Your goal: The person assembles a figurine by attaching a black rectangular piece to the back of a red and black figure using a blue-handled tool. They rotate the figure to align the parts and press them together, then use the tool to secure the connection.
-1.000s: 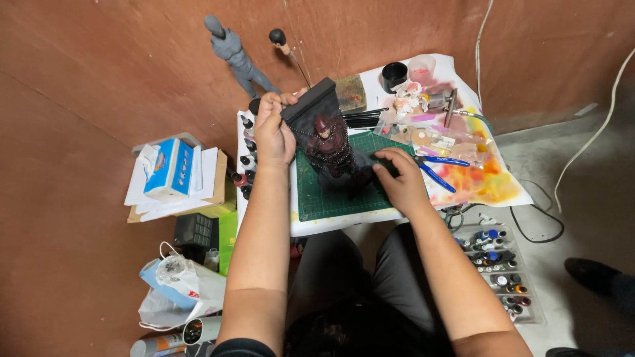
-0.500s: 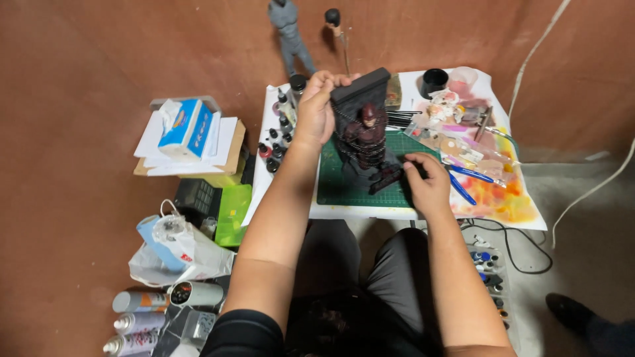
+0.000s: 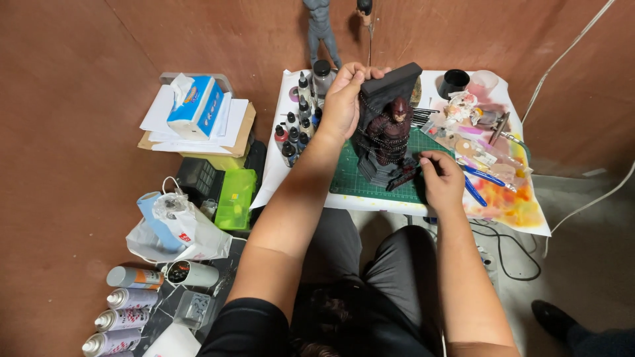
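A dark red figure statue (image 3: pixel 389 135) with a black backing slab stands on a green cutting mat (image 3: pixel 360 182) on a low white table (image 3: pixel 509 218). My left hand (image 3: pixel 344 99) grips the top left of the slab. My right hand (image 3: pixel 440 177) pinches the front right corner of the statue's dark base. Small paint bottles (image 3: pixel 297 125) stand in rows just left of my left hand.
Blue-handled tools (image 3: pixel 486 177), a black cup (image 3: pixel 454 82) and paint-stained paper lie right of the statue. On the floor at left: a tissue box (image 3: pixel 195 99) on papers, a green box (image 3: pixel 235 198), a plastic bag (image 3: pixel 175 231), spray cans (image 3: pixel 126 301). Cables (image 3: pixel 509 254) run at right. A grey figure (image 3: pixel 322 30) stands behind the table.
The view has shifted, so the table sits further right and the floor items at left show more. Both hands have kept their hold on the statue.
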